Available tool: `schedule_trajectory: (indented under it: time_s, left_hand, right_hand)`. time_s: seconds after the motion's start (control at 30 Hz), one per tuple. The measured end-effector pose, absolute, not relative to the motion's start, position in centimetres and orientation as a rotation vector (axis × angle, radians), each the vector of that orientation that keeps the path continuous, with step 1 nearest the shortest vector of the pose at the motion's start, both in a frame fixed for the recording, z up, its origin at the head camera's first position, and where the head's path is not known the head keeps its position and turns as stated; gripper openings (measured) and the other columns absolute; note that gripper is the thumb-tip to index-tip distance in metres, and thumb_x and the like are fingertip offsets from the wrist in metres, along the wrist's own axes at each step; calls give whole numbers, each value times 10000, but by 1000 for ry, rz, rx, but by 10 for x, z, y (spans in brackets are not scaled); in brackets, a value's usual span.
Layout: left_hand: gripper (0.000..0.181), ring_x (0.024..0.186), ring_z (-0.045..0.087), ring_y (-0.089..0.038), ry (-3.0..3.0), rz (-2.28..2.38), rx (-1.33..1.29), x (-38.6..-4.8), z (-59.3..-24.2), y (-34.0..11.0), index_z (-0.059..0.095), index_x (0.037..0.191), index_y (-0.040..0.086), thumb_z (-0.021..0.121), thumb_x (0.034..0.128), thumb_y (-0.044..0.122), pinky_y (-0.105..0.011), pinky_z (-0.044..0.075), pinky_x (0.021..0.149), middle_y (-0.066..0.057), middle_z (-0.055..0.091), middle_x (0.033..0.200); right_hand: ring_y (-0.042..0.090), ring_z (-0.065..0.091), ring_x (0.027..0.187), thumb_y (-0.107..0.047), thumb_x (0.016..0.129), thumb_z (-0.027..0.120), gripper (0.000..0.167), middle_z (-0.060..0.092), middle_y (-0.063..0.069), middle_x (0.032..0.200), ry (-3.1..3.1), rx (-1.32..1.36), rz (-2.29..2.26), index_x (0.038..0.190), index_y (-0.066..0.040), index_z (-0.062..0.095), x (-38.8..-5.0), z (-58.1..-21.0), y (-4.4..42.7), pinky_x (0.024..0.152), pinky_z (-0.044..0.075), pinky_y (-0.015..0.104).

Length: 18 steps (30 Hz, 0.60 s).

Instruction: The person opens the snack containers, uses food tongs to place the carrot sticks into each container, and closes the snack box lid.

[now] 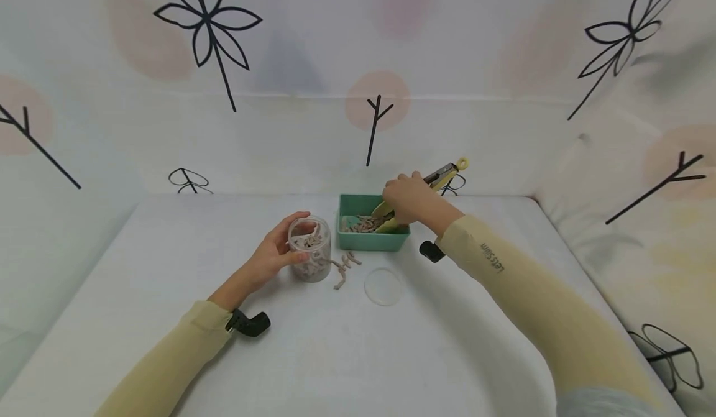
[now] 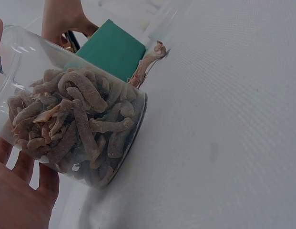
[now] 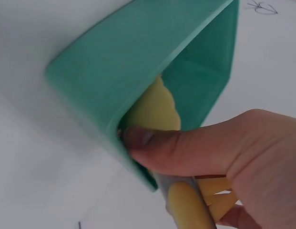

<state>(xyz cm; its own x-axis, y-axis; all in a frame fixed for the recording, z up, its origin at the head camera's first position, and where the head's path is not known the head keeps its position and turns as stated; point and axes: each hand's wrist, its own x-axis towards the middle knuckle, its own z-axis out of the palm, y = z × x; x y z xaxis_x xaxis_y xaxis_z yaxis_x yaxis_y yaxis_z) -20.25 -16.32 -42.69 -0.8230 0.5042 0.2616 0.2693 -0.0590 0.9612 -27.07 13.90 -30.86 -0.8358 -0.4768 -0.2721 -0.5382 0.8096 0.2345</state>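
Note:
My left hand (image 1: 274, 249) grips a clear plastic jar (image 1: 311, 268) that stands on the table, fingers round its far side and thumb at the front. Many brownish, stick-like dried pieces (image 2: 76, 114) fill much of the jar in the left wrist view. My right hand (image 1: 413, 198) holds yellow-handled tongs (image 1: 442, 178) low, with their yellow heads down inside a green rectangular box (image 1: 373, 242). Similar brown pieces (image 1: 363, 224) lie in the box. In the right wrist view the thumb presses along the tongs near the rim; whether the heads pinch a piece is hidden.
A few loose brown pieces (image 1: 342, 269) lie on the white table (image 1: 347, 361) between jar and box. To their right rests a clear round lid or ring (image 1: 383, 286). Patterned cloth walls (image 1: 302, 131) rise behind the table and at its sides.

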Motion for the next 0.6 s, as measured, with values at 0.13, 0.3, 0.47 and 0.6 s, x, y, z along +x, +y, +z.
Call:
schedule_trajectory:
  time_s: [0.13,0.3,0.47,0.6]
  left_hand:
    - [743,1389,326,-431,2043,1986,855,-203,-428,-163,307,1539,91,709,916,53,-320,357,1059,-255,410,1483]
    - [754,1385,366,-358,2060,1972,839,-203,-429,-163,306,1537,87,719,907,52,-348,359,1059,-214,434,1480]
    - [764,1381,381,-327,2067,1967,829,-203,-429,-163,306,1538,93,730,902,76,-363,355,1061,-195,442,1480]
    - [756,1378,383,-328,2069,1975,840,-204,-429,-162,318,1537,110,729,904,80,-409,340,1073,-200,443,1476]
  right_hand:
    - [273,580,927,-91,839,769,232,647,58,986,2821,-809,388,1067,-83,724,-274,-314,146,839,449,487]
    - [243,609,926,-110,802,830,313,674,36,998,2847,-839,284,1100,-101,735,-276,-319,155,809,471,454]
    - [249,622,958,-145,790,849,360,691,44,1040,2859,-868,250,1130,-102,736,-276,-316,161,830,479,471]
    - [252,617,963,-175,795,846,367,688,52,1048,2870,-847,226,1137,-97,738,-276,-308,165,834,480,482]
